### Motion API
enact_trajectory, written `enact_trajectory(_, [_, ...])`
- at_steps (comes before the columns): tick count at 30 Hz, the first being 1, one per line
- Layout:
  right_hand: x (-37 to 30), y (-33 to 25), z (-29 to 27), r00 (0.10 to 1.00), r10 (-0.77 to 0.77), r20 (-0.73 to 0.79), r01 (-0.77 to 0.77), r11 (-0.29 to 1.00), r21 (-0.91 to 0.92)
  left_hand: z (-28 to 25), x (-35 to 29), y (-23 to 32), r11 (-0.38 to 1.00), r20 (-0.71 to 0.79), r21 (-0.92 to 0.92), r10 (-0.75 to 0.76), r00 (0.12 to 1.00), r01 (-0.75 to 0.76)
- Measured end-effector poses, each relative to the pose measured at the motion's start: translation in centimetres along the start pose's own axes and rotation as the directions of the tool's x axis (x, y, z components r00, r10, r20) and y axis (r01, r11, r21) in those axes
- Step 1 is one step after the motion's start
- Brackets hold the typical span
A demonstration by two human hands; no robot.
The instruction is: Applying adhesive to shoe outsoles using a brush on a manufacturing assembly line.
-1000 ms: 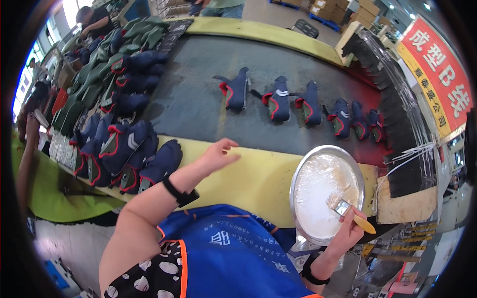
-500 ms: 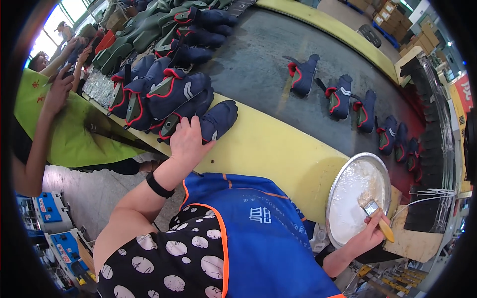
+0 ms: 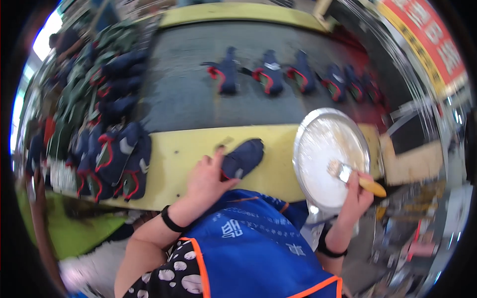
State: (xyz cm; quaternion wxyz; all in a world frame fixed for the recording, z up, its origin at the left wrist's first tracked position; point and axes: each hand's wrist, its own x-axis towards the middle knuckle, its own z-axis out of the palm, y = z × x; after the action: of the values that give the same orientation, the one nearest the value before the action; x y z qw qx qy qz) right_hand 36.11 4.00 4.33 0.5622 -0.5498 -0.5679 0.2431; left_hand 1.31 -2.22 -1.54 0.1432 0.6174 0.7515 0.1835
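My left hand (image 3: 206, 180) grips the open end of a navy shoe upper (image 3: 247, 155) with red edging, above the yellow ledge in front of me. Its toe points away to the right. In my right hand (image 3: 356, 199) is a flat paintbrush (image 3: 371, 186) with a yellow handle, held by the handle. The bristles are at the white paste (image 3: 318, 185) inside a round metal pan (image 3: 296, 151). This pan stands tilted at the right end of the ledge.
At the left lies a cluster of navy shoe uppers (image 3: 112, 161), with green lasts (image 3: 74, 107) beyond. Several more uppers (image 3: 268, 74) stand in a row on the dark conveyor belt (image 3: 184, 64). A person in a lime-green apron (image 3: 84, 223) is at my left.
My left hand has brought one shoe upper rightward, away from the cluster, to in front of me. The brush stays at the pan. My view has turned.
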Motion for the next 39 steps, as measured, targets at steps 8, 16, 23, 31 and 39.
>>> enact_trajectory(8, [0.6,3.5,-1.2,0.988,-0.084,-0.130,0.023,0.909,-0.416,-0.3,0.6,-3.6,0.993,0.055,-0.085,-0.078,0.995,0.082])
enact_trajectory(16, [2.1,4.5,0.1,0.997,0.057,0.055,-0.019,0.846,-0.532,-0.1,1.0,-3.3,0.856,0.173,-0.505,-0.022,0.985,0.107])
enact_trajectory(23, [2.5,2.2,-2.3,0.969,-0.204,-0.138,0.164,0.952,-0.258,-3.6,1.9,1.5,0.210,0.498,-0.860,0.143,0.855,0.465])
enact_trajectory(31, [1.5,-0.4,-2.2,0.910,-0.414,-0.006,0.380,0.840,-0.388,-4.8,4.3,7.8,0.414,0.574,-0.808,0.393,0.718,0.420])
enact_trajectory(39, [-0.2,-4.3,-1.4,0.726,-0.549,0.414,0.655,0.736,-0.172,-4.3,5.3,10.0,0.552,0.646,-0.745,0.458,0.611,0.374])
